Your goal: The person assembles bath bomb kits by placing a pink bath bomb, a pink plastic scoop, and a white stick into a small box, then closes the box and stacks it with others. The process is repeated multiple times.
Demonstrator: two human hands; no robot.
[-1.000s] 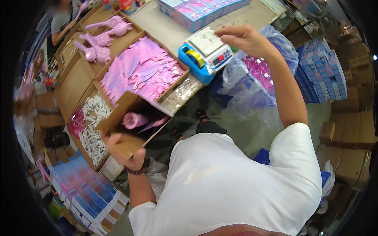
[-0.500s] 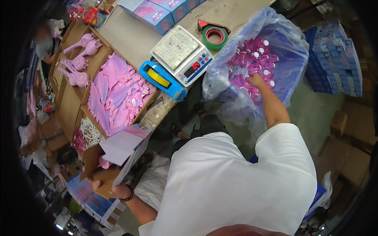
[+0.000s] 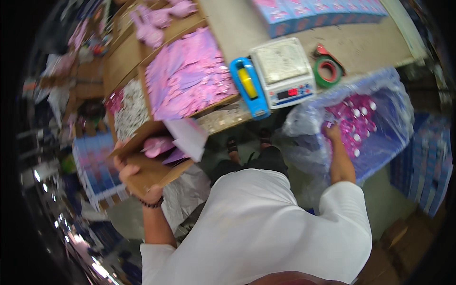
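Observation:
My left hand grips an open cardboard box from below and the side, its fingers wrapped round the brown wall. Inside the box lie a rounded pink plastic piece and something purple, partly hidden by the box's raised white flap. At the near left side of a blue crate lined with clear plastic, my right hand is closed on a small pink bottle, mostly covered by the fingers. More pink bottles with white caps are heaped in the crate beyond the hand.
A tray of pink and purple pieces sits on the table beside a blue tape dispenser, a scale and green tape. Printed boxes line the back. White sticks fill a compartment at left.
The view has turned, so the table shifts right. My right hand has drawn back from the heap toward the crate's near left side with a bottle. The box stays in my left hand, tilted more open.

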